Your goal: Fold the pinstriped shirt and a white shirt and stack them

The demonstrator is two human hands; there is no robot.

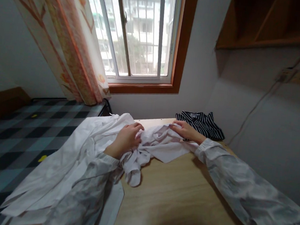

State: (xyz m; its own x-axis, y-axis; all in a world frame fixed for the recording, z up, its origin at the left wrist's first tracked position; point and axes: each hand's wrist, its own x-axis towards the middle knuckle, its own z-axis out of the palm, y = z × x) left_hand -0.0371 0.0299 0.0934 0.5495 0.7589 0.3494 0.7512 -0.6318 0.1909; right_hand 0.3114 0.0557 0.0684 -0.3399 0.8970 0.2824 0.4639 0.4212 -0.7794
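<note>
A: Head view: how is the shirt (82, 155) laid?

B: It is spread from the centre of the frame to the lower left, long axis running that way, over the table (184, 200).

A: And the hands?

B: The left hand (126, 138) is closed on bunched cloth at centre; the right hand (187, 130) is pinched on the edge just right of it. A striped garment (202, 123) is seen behind.

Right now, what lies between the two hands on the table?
In the head view, only bunched white cloth lies between the left hand and right hand; both grip it.
</note>
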